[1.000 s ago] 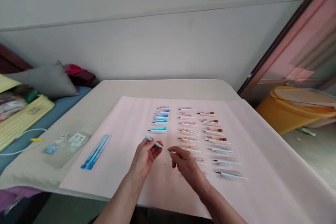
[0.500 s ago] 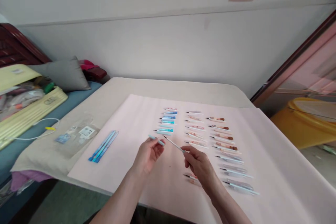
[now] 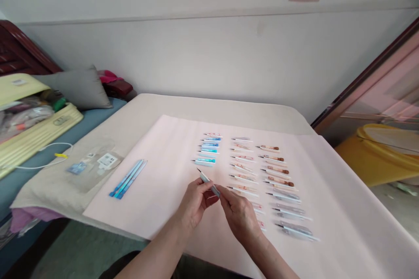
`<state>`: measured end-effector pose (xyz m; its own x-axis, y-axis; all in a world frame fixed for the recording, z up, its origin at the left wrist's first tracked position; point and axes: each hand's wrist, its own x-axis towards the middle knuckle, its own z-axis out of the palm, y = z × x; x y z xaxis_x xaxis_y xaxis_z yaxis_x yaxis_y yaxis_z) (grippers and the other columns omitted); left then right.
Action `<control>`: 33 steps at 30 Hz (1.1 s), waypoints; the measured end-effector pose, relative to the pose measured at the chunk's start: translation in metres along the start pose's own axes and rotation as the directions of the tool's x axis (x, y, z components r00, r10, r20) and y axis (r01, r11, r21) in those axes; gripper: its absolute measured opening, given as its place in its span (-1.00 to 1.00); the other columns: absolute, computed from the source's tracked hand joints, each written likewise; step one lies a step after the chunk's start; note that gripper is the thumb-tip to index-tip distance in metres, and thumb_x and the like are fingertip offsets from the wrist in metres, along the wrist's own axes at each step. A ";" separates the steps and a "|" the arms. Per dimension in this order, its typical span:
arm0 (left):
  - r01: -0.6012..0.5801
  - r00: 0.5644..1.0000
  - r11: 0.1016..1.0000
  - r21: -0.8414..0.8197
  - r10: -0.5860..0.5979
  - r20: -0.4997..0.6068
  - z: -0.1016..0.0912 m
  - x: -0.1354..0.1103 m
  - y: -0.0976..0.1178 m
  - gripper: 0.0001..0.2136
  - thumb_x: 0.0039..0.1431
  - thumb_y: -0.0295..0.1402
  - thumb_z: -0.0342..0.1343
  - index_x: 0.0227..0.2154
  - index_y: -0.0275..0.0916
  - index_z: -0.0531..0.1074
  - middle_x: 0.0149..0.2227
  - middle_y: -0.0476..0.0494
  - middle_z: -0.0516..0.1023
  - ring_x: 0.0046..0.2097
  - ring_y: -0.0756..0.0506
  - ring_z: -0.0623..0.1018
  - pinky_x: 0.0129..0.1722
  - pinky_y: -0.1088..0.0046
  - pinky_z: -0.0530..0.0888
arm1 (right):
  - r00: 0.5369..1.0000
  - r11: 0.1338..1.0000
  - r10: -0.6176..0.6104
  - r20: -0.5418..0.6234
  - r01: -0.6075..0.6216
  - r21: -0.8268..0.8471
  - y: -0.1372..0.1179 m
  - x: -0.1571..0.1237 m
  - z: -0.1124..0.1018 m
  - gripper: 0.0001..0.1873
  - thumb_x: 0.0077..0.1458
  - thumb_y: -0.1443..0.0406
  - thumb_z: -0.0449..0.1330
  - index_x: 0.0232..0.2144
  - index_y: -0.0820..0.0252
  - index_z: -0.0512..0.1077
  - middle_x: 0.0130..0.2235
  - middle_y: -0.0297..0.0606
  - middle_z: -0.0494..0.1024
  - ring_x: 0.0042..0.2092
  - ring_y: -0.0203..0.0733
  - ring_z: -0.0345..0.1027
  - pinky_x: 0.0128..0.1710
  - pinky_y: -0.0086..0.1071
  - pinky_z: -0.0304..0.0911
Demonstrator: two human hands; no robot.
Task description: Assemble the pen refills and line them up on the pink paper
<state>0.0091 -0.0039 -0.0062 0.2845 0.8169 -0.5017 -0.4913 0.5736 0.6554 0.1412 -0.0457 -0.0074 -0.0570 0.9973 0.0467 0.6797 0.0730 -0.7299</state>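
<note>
Pale blue and white, the slim pen parts point(image 3: 207, 179) are at the centre of the action, held up above the sheet point(image 3: 157, 157), dark tip pointing away and a little left. Left hand point(image 3: 196, 202) has them in a light pinch, thumb against fingers; right hand point(image 3: 240, 214) is closed on the lower end, fingers bunched. Is one piece inside the other, or just lying along it? Impossible to tell at this angle.

And here's the danger: with so little to hold, the parts could slip or roll away if either pinch slackens, and a crooked push could bend something. That bare tip could mark the sheet if the wrists sag.

Just beyond it lie the blue pens point(image 3: 209, 151), near enough to be nudged by a forward reach. Now watch the right side: the right hand hides the near end of the orange-patterned pens point(image 3: 241, 167), so a low wrist could sweep that column crooked. Farther right, the brown-ended pens point(image 3: 276, 171) look safer.

Well off to the left, three blue barrels point(image 3: 129, 178) lie side by side; a tug on the sheet could set them rolling towards the plastic bag point(image 3: 94, 166).
</note>
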 end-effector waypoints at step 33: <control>0.009 0.999 0.990 0.137 -0.016 0.046 0.015 -0.007 -0.020 -0.81 -0.09 -0.36 0.17 -0.35 -0.30 0.47 -0.45 -0.12 0.47 -0.40 -0.04 0.47 -0.35 0.41 0.41 | 0.920 0.402 0.333 0.209 -0.339 0.851 -0.001 0.005 0.005 -0.58 0.02 0.05 0.12 -0.18 0.20 0.48 -0.25 -0.17 0.54 -0.20 -0.10 0.39 -0.23 -0.33 0.26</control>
<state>0.0293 -0.0200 -0.0080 0.3298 0.8098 -0.4853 -0.3709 0.5839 0.7221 0.1366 -0.0404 -0.0092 0.0209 0.9394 -0.3423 -0.3293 -0.3168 -0.8895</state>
